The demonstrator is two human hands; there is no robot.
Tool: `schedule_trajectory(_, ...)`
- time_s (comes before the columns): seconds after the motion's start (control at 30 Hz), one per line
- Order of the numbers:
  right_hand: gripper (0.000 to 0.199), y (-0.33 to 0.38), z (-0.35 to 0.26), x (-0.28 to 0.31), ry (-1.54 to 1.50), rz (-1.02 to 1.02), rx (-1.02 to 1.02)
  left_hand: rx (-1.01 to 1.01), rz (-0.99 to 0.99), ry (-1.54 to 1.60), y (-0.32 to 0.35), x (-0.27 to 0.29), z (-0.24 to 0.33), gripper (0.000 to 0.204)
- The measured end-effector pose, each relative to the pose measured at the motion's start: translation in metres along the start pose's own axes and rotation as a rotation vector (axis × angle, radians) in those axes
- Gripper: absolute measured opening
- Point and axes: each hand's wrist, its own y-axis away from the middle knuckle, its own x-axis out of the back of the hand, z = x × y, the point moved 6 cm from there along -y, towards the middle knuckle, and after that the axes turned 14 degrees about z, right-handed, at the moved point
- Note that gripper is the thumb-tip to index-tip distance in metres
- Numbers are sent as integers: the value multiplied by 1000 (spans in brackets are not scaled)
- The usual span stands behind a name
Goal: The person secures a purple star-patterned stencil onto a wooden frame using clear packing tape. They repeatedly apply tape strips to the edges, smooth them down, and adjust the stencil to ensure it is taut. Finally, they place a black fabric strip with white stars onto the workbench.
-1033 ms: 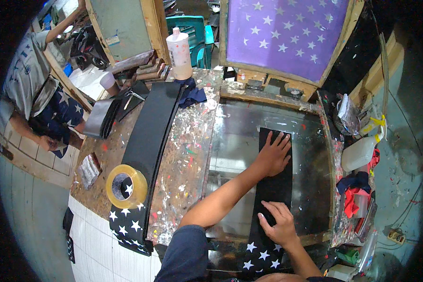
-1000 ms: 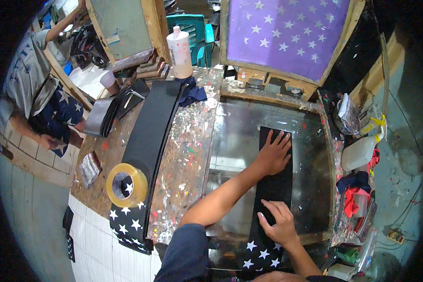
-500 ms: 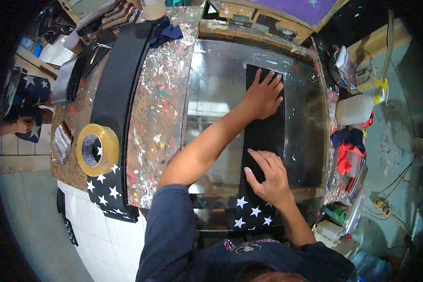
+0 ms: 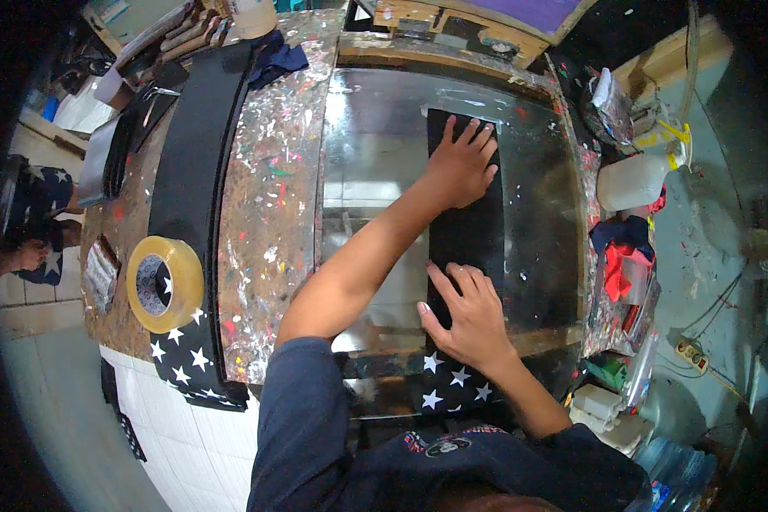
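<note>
A long black fabric strip (image 4: 467,235), printed with white stars at its near end, lies lengthwise on a shiny, glass-like panel (image 4: 371,162). Near the strip's far end, my left hand (image 4: 462,169) rests flat with fingers spread. Closer to me, my right hand (image 4: 471,316) lies on the strip just above the stars, thumb apart and fingers stretched out. Neither hand grips anything. Left of the panel, a stack of similar black strips (image 4: 188,145) with starred ends lies on the paint-spattered table (image 4: 264,230). A roll of clear tape (image 4: 183,294) sits on this stack.
A wooden frame with a purple screen (image 4: 520,13) stands at the far edge. On the right are a spray bottle (image 4: 631,181) and a red cloth (image 4: 616,269). A dark blue cloth (image 4: 277,58) lies at the far left. Another person's hand (image 4: 30,256) shows at the left edge.
The whole view has shifted slightly, so the table and strip sit a little further left. Both hands stay flat on the strip in nearly the same places.
</note>
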Motion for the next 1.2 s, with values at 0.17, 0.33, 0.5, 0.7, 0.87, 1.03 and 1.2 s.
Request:
schedule_trajectory(0.17,53,-2,-1,-3,24,13,-7,-2,-26,14,1,3,0,49)
schedule_trajectory(0.33,51,-3,-2,-3,36,6,8,12,-27,9,-1,3,0,50)
schedule_trajectory(0.5,50,-3,-2,-4,42,7,20,6,-56,-24,-1,1,0,52)
schedule_trajectory(0.7,50,-3,-6,-1,33,42,27,14,-59,-16,-1,-1,-1,52)
schedule_trajectory(0.87,51,-3,-5,-2,57,10,-23,19,-34,-9,-1,0,0,51)
schedule_trajectory(1.03,50,-3,-9,-1,66,36,-25,15,-55,-6,-1,1,-1,52)
schedule_trajectory(1.2,52,-4,-7,-4,68,-5,-95,6,-40,-19,0,0,-1,52)
